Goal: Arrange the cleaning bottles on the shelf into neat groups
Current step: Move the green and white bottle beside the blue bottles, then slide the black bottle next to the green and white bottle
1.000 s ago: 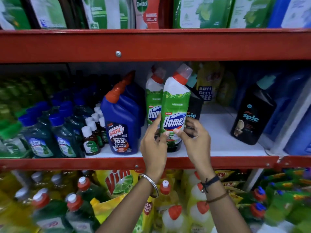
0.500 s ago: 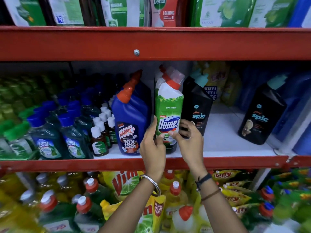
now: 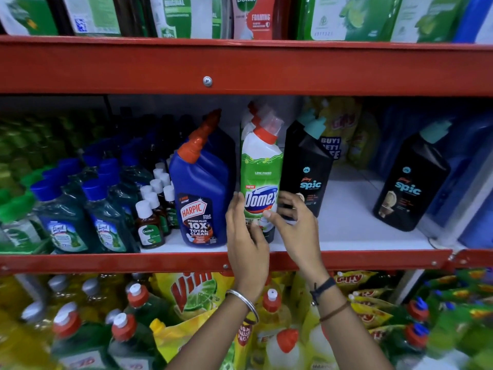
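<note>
Right of the Harpic bottle (image 3: 202, 193), your left grip (image 3: 245, 236) presses flat-fingered on the Domex bottle (image 3: 261, 166), which has gone from tilted to upright, lined up with its twins behind — that group looks settled. Your right grip (image 3: 296, 228) curls thumb and fingers round its lower right side, beside the near Spic bottle (image 3: 306, 169); the far Spic bottle (image 3: 410, 182) stands well apart. White shelf (image 3: 352, 225), red rack (image 3: 106, 260) — stocked tiers above and below.

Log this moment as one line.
Domex bottle: upright between Harpic bottle and Spic bottle | left hand: touches Domex bottle | right hand: pinches Domex bottle
</note>
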